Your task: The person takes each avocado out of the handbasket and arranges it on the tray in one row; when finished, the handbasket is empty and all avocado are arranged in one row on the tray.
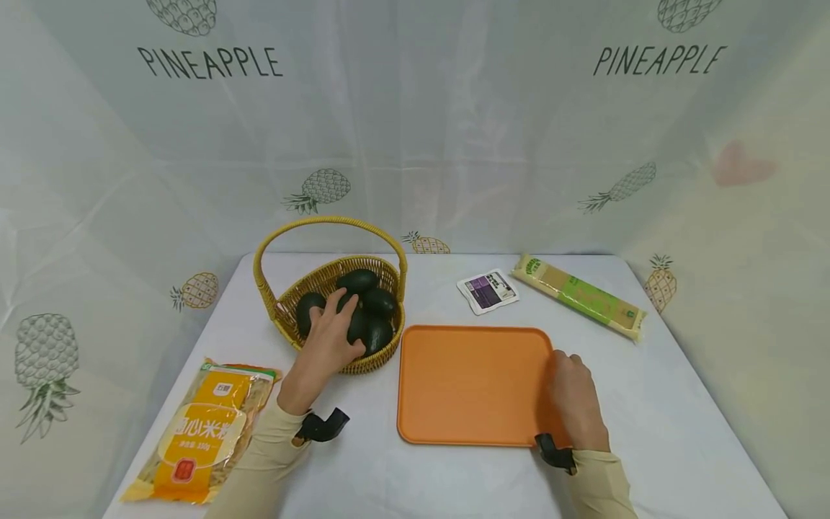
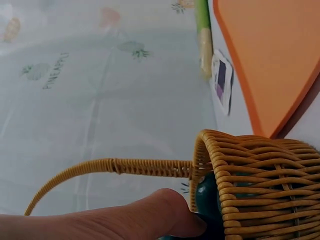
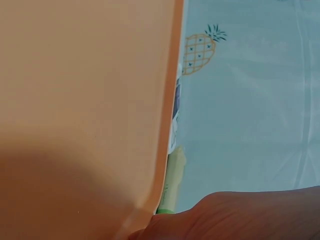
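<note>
A yellow-brown wicker basket (image 1: pixel 371 362) with a tall handle holds several dark green avocados (image 1: pixel 357 280). My left hand (image 1: pixel 327 346) reaches into it from the front, fingers spread over the avocados, hiding part of them. In the left wrist view, the thumb (image 2: pixel 170 215) lies against a dark green avocado (image 2: pixel 206 195) just inside the rim. To the basket's right lies a flat orange tray (image 1: pixel 476 386) with a raised rim. My right hand (image 1: pixel 576 396) grips the tray's right edge, its fingers curled there.
A small white and purple packet (image 1: pixel 488 291) lies behind the tray. Beside it, a long green and yellow package (image 1: pixel 580 295) slants toward the right table edge. An orange bag of rice noodles (image 1: pixel 204 432) lies at the front left. Pineapple-print cloth (image 1: pixel 441 144) hangs behind the white table.
</note>
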Demonstrator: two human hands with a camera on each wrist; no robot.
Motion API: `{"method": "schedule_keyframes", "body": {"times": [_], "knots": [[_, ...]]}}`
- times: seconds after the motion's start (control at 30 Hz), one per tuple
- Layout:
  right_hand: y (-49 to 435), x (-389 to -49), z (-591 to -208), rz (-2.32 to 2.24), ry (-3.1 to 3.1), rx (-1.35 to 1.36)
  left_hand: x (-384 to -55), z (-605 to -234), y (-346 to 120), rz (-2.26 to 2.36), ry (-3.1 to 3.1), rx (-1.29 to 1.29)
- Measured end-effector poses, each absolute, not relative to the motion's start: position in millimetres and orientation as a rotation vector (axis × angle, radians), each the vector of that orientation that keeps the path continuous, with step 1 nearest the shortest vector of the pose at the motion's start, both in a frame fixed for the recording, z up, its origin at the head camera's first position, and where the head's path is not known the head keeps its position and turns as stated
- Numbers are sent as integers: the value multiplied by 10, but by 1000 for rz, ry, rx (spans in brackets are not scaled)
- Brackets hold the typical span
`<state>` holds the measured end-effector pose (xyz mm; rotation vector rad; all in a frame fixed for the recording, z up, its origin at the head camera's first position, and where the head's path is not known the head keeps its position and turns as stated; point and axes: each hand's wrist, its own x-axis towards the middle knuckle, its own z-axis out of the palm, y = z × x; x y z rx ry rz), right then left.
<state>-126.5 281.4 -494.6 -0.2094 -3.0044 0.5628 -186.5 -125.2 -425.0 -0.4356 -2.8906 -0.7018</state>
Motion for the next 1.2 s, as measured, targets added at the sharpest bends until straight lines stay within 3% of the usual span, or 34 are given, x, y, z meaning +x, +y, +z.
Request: {"method": "schedule_keyframes", "body": {"times": [1.2], "knots": [[2822, -1271, -4973, 566, -3003, -215, -1815, -4148, -1034, -804, -2857, -608]]}}
